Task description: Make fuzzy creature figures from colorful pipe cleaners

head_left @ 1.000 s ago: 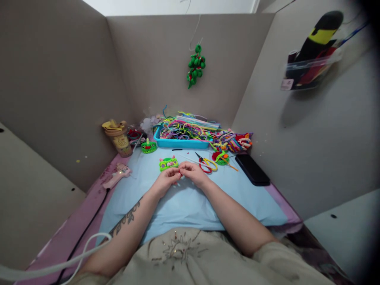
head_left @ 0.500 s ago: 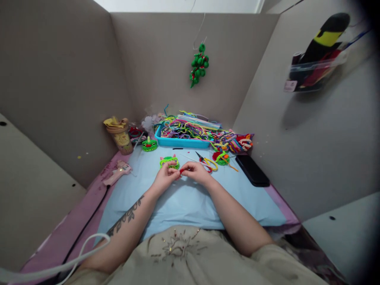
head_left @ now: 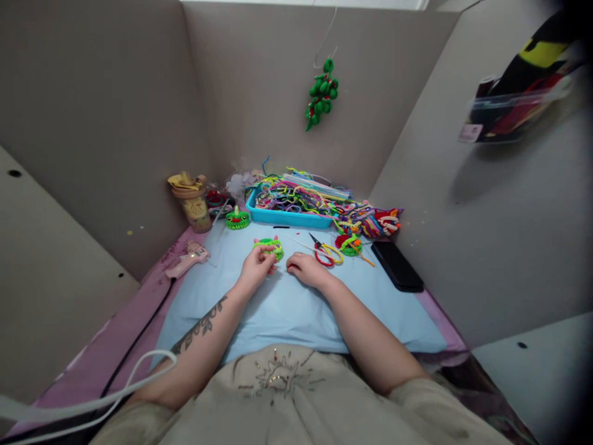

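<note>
A small red piece, perhaps pipe cleaner, shows at the fingertips of my right hand, which is closed on it just above the blue mat. My left hand is a short way to the left, its fingers loosely curved and apart. Partly behind those fingers lies a bright green fuzzy craft piece with pink tips; whether the fingers touch it I cannot tell. Scissors with red and yellow handles lie beyond my right hand. Beside them is a red and green fuzzy piece with orange parts.
A blue tray overflows with colourful pipe cleaners at the back. At left stand a cup, a green fuzzy figure and a pink glue gun with its cord. A black phone lies right. A green ornament hangs behind.
My hands, together at the red piece before, have drawn apart. The left has let go and moved slightly left; the red piece stays with the right. The camera view has shifted a little.
</note>
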The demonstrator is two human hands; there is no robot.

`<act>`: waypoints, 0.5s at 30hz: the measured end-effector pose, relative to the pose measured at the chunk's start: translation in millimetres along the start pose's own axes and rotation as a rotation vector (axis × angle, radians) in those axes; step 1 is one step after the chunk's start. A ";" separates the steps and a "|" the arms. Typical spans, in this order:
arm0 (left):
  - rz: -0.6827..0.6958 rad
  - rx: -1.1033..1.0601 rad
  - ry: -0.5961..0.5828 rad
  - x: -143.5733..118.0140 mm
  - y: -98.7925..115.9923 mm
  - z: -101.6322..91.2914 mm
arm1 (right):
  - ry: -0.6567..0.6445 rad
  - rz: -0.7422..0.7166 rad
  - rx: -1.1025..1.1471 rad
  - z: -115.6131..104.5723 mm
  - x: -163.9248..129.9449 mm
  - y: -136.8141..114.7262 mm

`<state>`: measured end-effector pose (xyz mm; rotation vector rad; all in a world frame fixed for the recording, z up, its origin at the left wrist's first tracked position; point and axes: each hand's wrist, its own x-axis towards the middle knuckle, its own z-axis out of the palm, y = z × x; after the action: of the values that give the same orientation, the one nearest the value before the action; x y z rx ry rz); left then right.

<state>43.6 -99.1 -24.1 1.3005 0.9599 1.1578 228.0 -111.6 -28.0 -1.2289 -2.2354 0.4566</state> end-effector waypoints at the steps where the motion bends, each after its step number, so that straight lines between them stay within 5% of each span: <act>1: 0.012 0.012 0.001 0.5 -1.9 0.0 | -0.012 -0.002 -0.030 1.1 0.0 -1.3; 15: 0.098 0.128 0.023 3.3 -10.5 -1.0 | -0.123 0.014 -0.249 3.4 2.7 -13.3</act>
<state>44.2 -94.9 -34.3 1.4535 1.0099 1.2045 215.9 -116.4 -22.8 -1.3747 -2.4466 0.2707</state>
